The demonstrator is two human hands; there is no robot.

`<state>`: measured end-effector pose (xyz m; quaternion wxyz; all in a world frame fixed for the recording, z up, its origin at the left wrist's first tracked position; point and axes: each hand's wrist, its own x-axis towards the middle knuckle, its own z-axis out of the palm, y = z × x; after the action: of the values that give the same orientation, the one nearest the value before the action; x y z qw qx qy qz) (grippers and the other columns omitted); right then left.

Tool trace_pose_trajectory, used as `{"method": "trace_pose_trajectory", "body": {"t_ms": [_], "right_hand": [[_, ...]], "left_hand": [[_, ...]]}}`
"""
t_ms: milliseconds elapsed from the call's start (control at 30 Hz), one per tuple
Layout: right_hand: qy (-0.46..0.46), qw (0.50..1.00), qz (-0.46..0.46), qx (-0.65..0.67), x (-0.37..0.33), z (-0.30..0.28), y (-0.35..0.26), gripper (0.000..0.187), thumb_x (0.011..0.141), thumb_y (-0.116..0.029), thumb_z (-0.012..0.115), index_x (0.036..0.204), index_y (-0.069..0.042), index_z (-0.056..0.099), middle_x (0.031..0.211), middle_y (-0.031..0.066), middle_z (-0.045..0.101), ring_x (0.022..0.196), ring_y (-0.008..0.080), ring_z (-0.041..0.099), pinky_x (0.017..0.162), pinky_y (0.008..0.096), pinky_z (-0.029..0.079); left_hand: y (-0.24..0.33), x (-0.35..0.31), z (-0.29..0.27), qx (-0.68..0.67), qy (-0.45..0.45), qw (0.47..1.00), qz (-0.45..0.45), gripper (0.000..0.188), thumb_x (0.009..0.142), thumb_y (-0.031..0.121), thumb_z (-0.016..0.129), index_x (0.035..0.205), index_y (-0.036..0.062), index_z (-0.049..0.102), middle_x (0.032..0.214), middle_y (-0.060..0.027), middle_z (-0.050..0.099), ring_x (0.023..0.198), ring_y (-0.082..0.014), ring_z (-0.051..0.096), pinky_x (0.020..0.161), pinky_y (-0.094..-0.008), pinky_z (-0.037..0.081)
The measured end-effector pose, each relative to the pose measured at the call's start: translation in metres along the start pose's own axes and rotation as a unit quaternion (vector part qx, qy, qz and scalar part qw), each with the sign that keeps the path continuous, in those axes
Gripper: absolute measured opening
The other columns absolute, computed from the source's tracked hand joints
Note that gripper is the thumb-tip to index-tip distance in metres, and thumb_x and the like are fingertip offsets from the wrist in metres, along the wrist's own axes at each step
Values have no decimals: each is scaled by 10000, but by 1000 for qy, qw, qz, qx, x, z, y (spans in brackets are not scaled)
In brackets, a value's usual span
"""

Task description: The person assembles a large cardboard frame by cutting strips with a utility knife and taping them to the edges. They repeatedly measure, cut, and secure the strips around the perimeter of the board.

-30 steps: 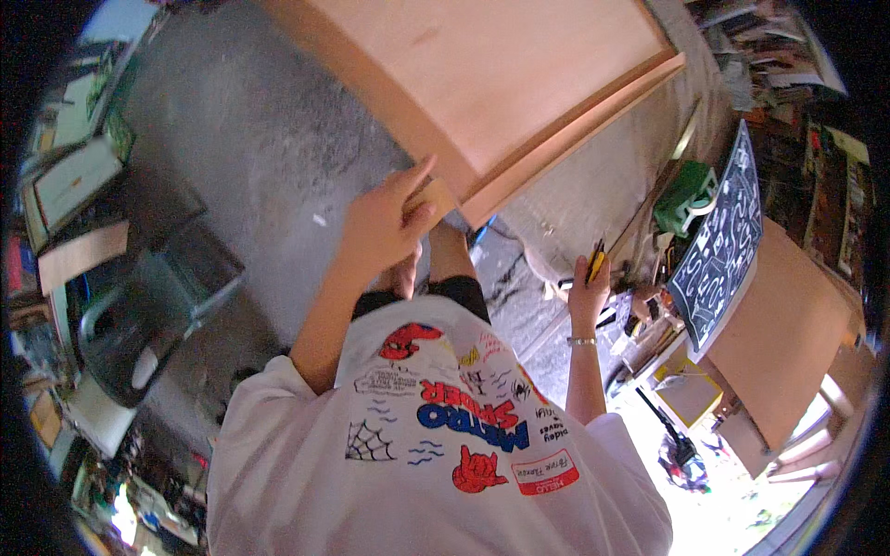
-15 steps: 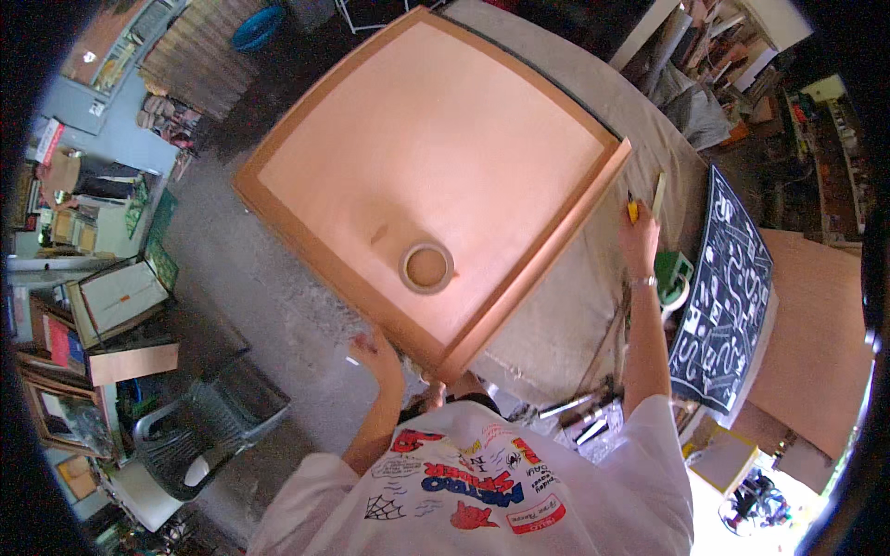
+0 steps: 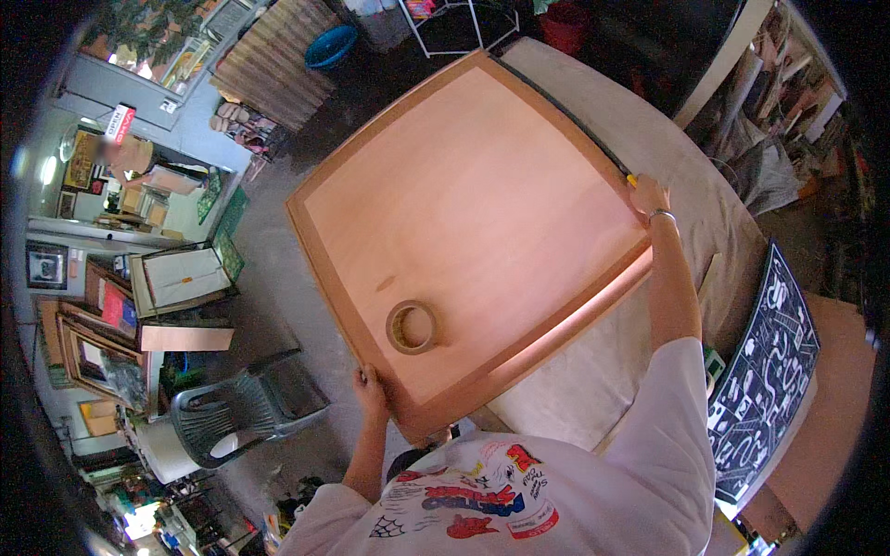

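The 2 hands are at opposite sides of a large, light-brown board (image 3: 482, 213) with a darker border, lying face up over a cloth-covered table (image 3: 565, 394) in front of the person. The left hand (image 3: 373, 394) touches the board's left edge, close to its near corner; its fingers are bent, but their tips are hidden, so I cannot tell whether they are closed on the edge. The right hand (image 3: 652, 196) is at the board's right corner, fingers closed around a small yellow tool (image 3: 632, 181) that shows only in part. On that wrist is a bracelet (image 3: 661, 214). 1 roll of tape (image 3: 397, 334) lies on the board, nearer the left hand. A dark plastic chair (image 3: 227, 417) stands to the left, and a black-and-white patterned sheet (image 3: 765, 371) leans at the right.
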<state>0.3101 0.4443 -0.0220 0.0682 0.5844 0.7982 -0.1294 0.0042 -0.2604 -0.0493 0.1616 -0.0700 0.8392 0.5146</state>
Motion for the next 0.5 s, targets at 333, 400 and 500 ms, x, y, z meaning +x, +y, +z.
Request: {"method": "trace_pose_trajectory", "body": {"t_ms": [333,400,500], "right_hand": [[-49,984,-133,104,-78,21,12,506,861,-387,721,1257,-83,643,1207,229,710,1123,433,671,961,526,529],[-50,985,-84,144,-130,25,4,503,860,-385,726,1254,-84,639,1162,236,719,1094,455,673,937,538,530],[-41,979,-23,200,-217,29,-1,477,872,-355,726,1250,-81,631,1107,250,725,1060,482,672,898,550,533]], "left_hand": [[72,82,-66,66,19,983,172,408,1055,367,636,873,3,610,794,-17,584,740,-141,499,676,-347,453],[87,95,-87,25,-33,983,181,404,1056,374,639,860,23,595,781,6,558,729,-124,490,669,-333,451],[104,142,-118,31,-70,978,192,384,1060,364,639,848,51,579,781,27,527,720,-101,464,641,-327,415]]}}
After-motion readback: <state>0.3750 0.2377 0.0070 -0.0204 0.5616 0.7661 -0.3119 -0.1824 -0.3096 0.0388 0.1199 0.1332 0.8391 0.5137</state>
